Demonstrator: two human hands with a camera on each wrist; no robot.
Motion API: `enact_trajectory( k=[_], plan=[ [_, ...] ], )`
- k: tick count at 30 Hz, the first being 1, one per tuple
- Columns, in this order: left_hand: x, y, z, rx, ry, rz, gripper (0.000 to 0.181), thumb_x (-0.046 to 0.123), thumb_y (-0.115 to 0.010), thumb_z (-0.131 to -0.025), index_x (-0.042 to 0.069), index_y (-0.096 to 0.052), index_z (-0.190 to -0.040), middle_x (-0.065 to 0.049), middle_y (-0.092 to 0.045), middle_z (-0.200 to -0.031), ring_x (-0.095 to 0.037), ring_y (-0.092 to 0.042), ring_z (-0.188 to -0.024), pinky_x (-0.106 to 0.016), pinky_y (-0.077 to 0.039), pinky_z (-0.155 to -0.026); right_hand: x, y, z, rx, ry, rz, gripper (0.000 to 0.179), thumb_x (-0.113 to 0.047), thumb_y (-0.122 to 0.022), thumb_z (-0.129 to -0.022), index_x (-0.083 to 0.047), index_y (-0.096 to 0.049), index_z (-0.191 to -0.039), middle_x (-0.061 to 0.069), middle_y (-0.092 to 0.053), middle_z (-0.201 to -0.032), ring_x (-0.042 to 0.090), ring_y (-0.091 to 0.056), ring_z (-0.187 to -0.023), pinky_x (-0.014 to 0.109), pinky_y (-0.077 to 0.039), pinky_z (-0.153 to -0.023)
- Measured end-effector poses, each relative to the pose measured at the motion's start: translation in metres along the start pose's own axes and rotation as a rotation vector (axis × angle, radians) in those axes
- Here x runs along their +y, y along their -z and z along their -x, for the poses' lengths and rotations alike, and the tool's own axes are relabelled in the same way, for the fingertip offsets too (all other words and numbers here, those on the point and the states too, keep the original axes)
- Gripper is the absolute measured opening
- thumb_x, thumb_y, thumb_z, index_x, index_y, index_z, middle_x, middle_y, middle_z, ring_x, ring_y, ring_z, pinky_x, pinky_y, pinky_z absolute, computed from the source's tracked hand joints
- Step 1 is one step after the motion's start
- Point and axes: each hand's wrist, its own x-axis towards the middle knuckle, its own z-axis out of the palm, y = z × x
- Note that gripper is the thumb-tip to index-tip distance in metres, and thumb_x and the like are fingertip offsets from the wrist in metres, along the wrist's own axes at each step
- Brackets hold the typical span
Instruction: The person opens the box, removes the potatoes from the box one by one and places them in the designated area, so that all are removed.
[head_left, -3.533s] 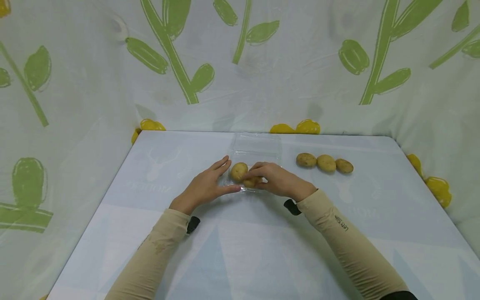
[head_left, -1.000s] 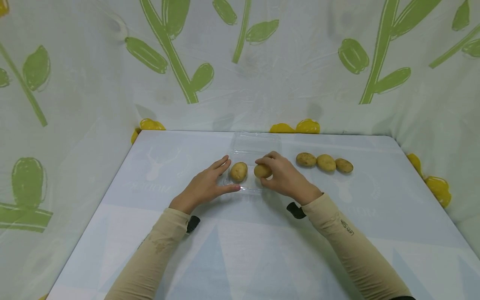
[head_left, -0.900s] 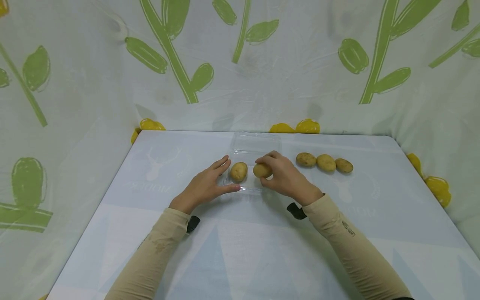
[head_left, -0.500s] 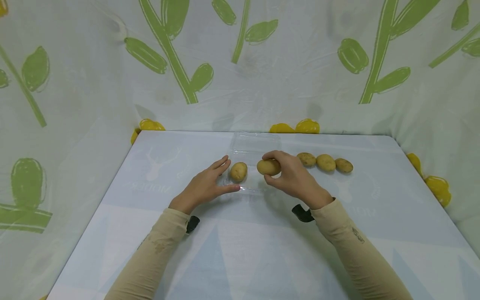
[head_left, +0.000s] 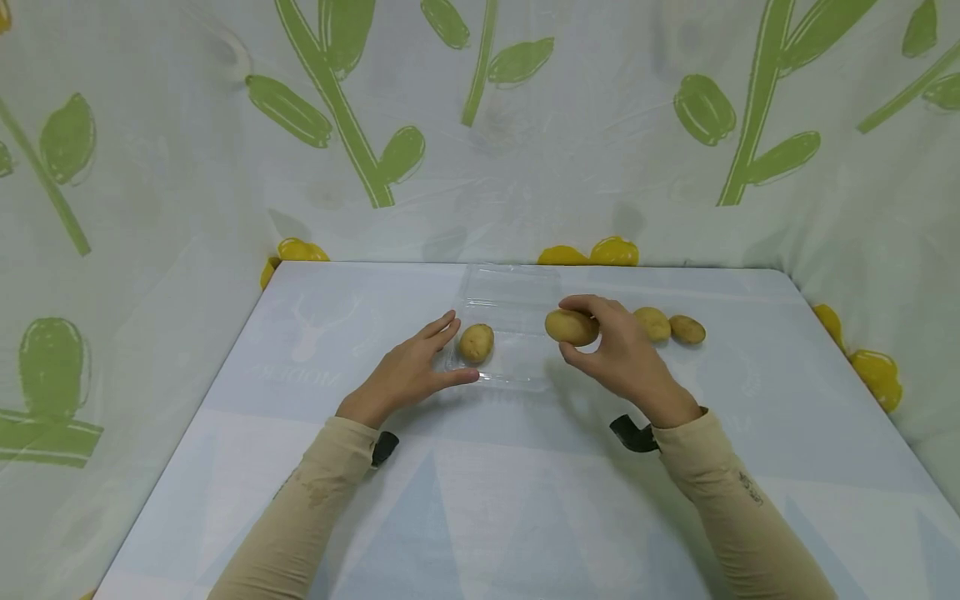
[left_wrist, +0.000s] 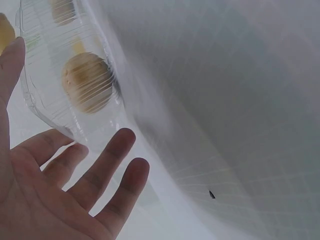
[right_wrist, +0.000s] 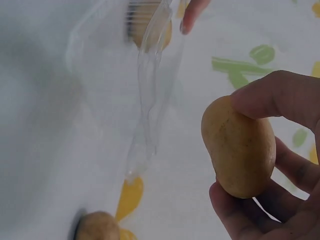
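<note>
A clear plastic clamshell container [head_left: 517,354] lies with its lid [head_left: 512,283] folded back toward the far edge. One potato [head_left: 476,343] sits in its left part. At the container's left side, my left hand [head_left: 408,367] spreads its fingers and thumb around the corner; the left wrist view puts the fingertips close to the clear wall. My right hand [head_left: 630,354] holds another potato [head_left: 572,327] between thumb and fingers, raised by the container's right side. That potato [right_wrist: 239,146] looks smooth and oblong in the right wrist view.
Two potatoes, one larger [head_left: 652,324] and one smaller [head_left: 687,330], lie right of my right hand, which hides the third of that row. The pale table [head_left: 480,500] ends at a hanging cloth [head_left: 585,167] printed with green leaves.
My right hand has lifted a potato out of the container and moved right with it, covering the nearest potato of the row. My left hand has stayed in place.
</note>
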Motion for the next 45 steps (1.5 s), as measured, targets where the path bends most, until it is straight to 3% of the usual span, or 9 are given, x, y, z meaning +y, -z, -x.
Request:
enact_trajectory(
  k=[4, 11, 23, 33, 39, 45],
  plan=[
    [0.0, 0.0, -0.001, -0.001, 0.0, -0.002, 0.1, 0.071, -0.067, -0.085, 0.016, -0.031, -0.161, 0.008, -0.019, -0.168, -0.024, -0.03, -0.15, -0.054, -0.034, -0.115, 0.008, 0.007, 0.007, 0.005, -0.043, -0.011, 0.049, -0.004, -0.079, -0.083, -0.002, -0.062, -0.129, 0.011, -0.065, -0.124, 0.027, -0.059, -0.111, 0.042, -0.048, -0.092],
    [-0.002, -0.001, -0.001, -0.002, 0.0, -0.006, 0.101, 0.073, -0.065, -0.085, 0.016, -0.03, -0.161, 0.009, -0.019, -0.168, -0.024, -0.03, -0.15, -0.054, -0.034, -0.115, 0.026, 0.015, 0.02, 0.044, -0.053, 0.04, 0.049, -0.005, -0.083, -0.081, -0.003, -0.066, -0.126, 0.01, -0.07, -0.118, 0.023, -0.06, -0.099, 0.04, -0.05, -0.083],
    [-0.003, -0.002, -0.001, -0.001, 0.005, -0.009, 0.102, 0.074, -0.064, -0.084, 0.016, -0.03, -0.161, 0.009, -0.019, -0.168, -0.023, -0.03, -0.15, -0.054, -0.034, -0.115, 0.052, 0.034, 0.037, 0.088, -0.109, 0.066, 0.05, -0.005, -0.084, -0.082, -0.001, -0.066, -0.128, 0.015, -0.07, -0.119, 0.028, -0.067, -0.092, 0.019, -0.051, -0.076],
    [-0.004, -0.003, -0.002, 0.0, 0.001, -0.005, 0.102, 0.073, -0.065, -0.085, 0.016, -0.03, -0.161, 0.008, -0.019, -0.168, -0.023, -0.029, -0.15, -0.054, -0.034, -0.115, 0.06, 0.036, 0.042, 0.099, -0.215, 0.073, 0.049, -0.008, -0.082, -0.085, 0.002, -0.065, -0.131, 0.021, -0.064, -0.116, 0.038, -0.068, -0.097, 0.05, -0.059, -0.078],
    [-0.004, -0.003, -0.002, -0.002, 0.001, -0.005, 0.102, 0.073, -0.065, -0.085, 0.016, -0.03, -0.161, 0.009, -0.018, -0.168, -0.023, -0.029, -0.15, -0.055, -0.034, -0.115, 0.067, 0.033, 0.042, 0.072, -0.252, 0.102, 0.043, -0.011, -0.082, -0.086, -0.002, -0.067, -0.126, 0.019, -0.065, -0.112, 0.037, -0.068, -0.092, 0.052, -0.058, -0.078],
    [-0.003, -0.003, -0.002, -0.004, -0.002, -0.005, 0.102, 0.073, -0.065, -0.084, 0.017, -0.029, -0.161, 0.01, -0.017, -0.168, -0.023, -0.029, -0.15, -0.054, -0.033, -0.115, 0.071, 0.029, 0.041, 0.071, -0.222, 0.122, 0.042, -0.006, -0.083, -0.084, 0.001, -0.067, -0.122, 0.022, -0.067, -0.109, 0.037, -0.065, -0.093, 0.05, -0.058, -0.077]
  ],
)
